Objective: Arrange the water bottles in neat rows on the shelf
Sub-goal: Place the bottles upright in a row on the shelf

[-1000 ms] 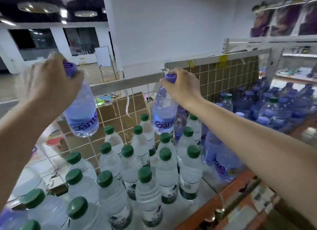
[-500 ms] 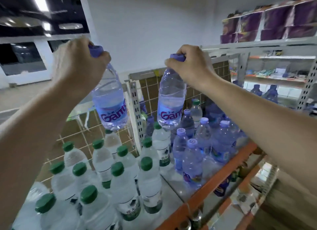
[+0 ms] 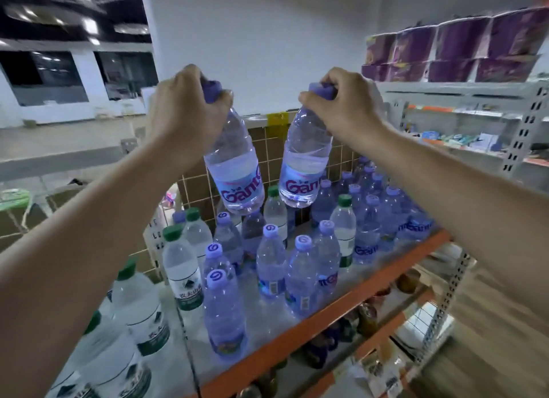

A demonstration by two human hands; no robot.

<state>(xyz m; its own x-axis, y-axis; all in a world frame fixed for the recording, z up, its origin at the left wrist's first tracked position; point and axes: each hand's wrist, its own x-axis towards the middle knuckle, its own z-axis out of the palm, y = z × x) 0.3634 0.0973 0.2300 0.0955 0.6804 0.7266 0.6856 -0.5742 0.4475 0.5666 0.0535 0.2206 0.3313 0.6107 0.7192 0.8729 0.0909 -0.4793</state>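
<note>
My left hand (image 3: 185,112) grips the purple cap of a blue-labelled water bottle (image 3: 237,172), which hangs in the air above the shelf. My right hand (image 3: 344,106) holds a second purple-capped bottle (image 3: 304,166) by its cap, just right of the first. Both hang tilted over a group of several purple-capped bottles (image 3: 270,258) standing on the orange-edged shelf (image 3: 335,311). Several green-capped bottles (image 3: 181,264) stand at the shelf's left.
A brown tiled grid panel (image 3: 270,148) backs the shelf. Purple packages (image 3: 451,47) sit on a higher shelf at the right, above a white perforated upright (image 3: 525,124). Lower shelves hold dark items under the orange beam.
Both hands have carried their bottles to the right, from above the green-capped group to above the purple-capped group. The view has swung right too.
</note>
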